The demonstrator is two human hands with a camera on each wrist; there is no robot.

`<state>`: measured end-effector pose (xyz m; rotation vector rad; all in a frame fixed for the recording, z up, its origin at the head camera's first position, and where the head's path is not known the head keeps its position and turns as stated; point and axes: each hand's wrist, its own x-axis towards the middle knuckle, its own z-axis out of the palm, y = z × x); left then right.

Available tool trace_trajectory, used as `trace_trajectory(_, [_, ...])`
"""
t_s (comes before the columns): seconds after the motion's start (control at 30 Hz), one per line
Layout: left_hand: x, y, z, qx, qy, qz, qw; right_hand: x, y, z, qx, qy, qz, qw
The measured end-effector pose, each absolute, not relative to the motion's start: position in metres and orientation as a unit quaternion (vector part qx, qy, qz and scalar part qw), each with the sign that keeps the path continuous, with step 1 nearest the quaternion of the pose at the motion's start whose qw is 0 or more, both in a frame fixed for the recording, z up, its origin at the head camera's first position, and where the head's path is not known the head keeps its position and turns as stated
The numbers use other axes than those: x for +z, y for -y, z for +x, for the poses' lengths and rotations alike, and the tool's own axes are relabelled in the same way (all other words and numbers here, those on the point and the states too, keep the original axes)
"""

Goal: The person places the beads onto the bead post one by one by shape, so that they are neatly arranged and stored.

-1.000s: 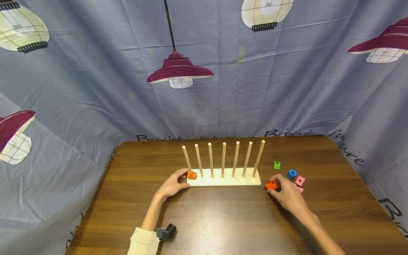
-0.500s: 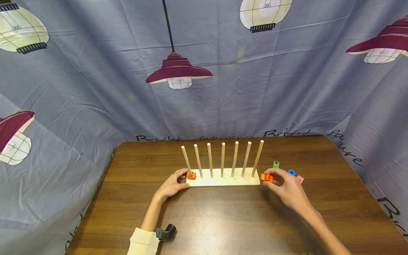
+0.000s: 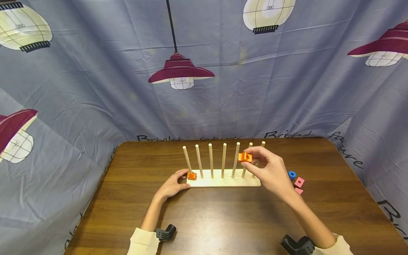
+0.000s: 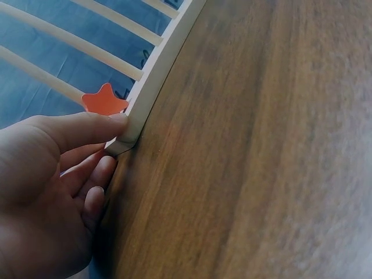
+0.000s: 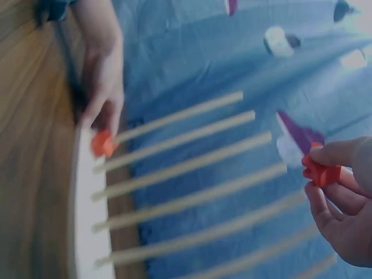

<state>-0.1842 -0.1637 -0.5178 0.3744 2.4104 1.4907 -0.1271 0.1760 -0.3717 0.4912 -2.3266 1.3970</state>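
A pale wooden peg board [image 3: 223,182] with several upright pegs stands on the table in the head view. My left hand [image 3: 170,185] grips its left end, thumb at the front corner and fingers around the end. An orange star-shaped bead [image 4: 105,100] sits at the foot of the leftmost peg, just beside that thumb. My right hand [image 3: 271,168] pinches a second orange star bead [image 3: 245,157] between thumb and fingers. It holds this bead raised, overlapping the pegs on the right in the head view. In the right wrist view the pinched star [image 5: 321,168] appears beyond the peg tips.
Right of the board, partly behind my right arm, lie a blue round bead [image 3: 292,175] and pink beads [image 3: 299,182] on the brown wooden table [image 3: 210,219]. A grey-blue curtain [image 3: 127,88] printed with lamps hangs behind the table.
My right hand has lifted the orange star bead off the table and carried it left and up to the right-hand pegs. My left hand has stayed on the board's end.
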Motion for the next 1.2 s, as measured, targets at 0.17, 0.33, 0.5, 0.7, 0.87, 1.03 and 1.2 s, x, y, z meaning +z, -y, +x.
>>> trace_trajectory(0.17, [-0.518, 0.164, -0.185, 0.513, -0.838, 0.123, 0.142, -0.353, -0.140, -0.143, 0.524, 0.798, 0.224, 0.197])
trace_trajectory(0.33, [-0.519, 0.164, -0.186, 0.507, -0.841, 0.130, 0.138, -0.341, -0.103, -0.157, 0.554, 0.773, 0.261, 0.169])
trace_trajectory(0.5, [-0.520, 0.164, -0.187, 0.505, -0.842, 0.136, 0.135, -0.337, -0.069, -0.170, 0.573, 0.761, 0.267, 0.147])
trace_trajectory(0.7, [-0.518, 0.163, -0.187, 0.503, -0.842, 0.137, 0.135, -0.346, -0.040, -0.181, 0.564, 0.763, 0.271, 0.159])
trace_trajectory(0.87, [-0.516, 0.162, -0.187, 0.504, -0.843, 0.130, 0.134, -0.356, -0.029, -0.187, 0.561, 0.772, 0.260, 0.146])
trace_trajectory(1.03, [-0.516, 0.163, -0.187, 0.507, -0.841, 0.128, 0.137, -0.364, -0.025, -0.190, 0.531, 0.793, 0.257, 0.148])
trace_trajectory(1.2, [-0.516, 0.163, -0.188, 0.508, -0.841, 0.127, 0.135, -0.372, -0.023, -0.189, 0.518, 0.802, 0.254, 0.154])
